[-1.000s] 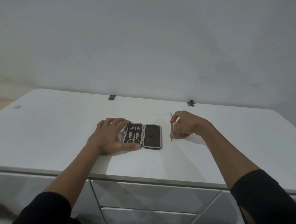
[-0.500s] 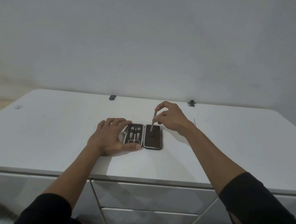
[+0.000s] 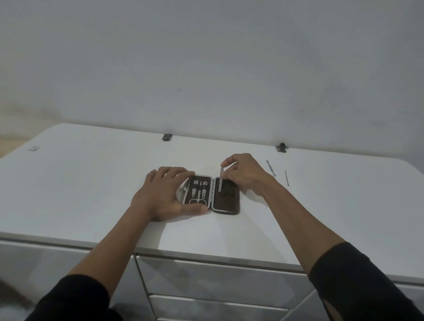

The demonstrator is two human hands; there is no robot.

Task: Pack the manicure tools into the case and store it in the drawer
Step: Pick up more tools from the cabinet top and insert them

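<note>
Nearest the camera, my two forearms in black sleeves [image 3: 372, 297] reach over the closed drawer fronts [image 3: 217, 281] of a white dresser [image 3: 78, 188]. On its top, my left hand [image 3: 164, 193] lies flat and spread beside the open manicure case [image 3: 212, 194], fingers against its left edge and thumb along its near edge; it grips nothing. The left half of the case carries scissors [image 3: 199, 197] and two clippers (small, details unclear) in their loops. Over the right half, my right hand [image 3: 245, 174] pinches a slim metal tool [image 3: 221, 179] between thumb and forefinger, holding it nearly upright with its lower end on the dark lining. Farther right, two thin metal tools [image 3: 272, 168] lie loose on the top, well apart from the case. At the back edge sit two small dark fittings [image 3: 167, 137], against a plain wall [image 3: 213, 60].
</note>
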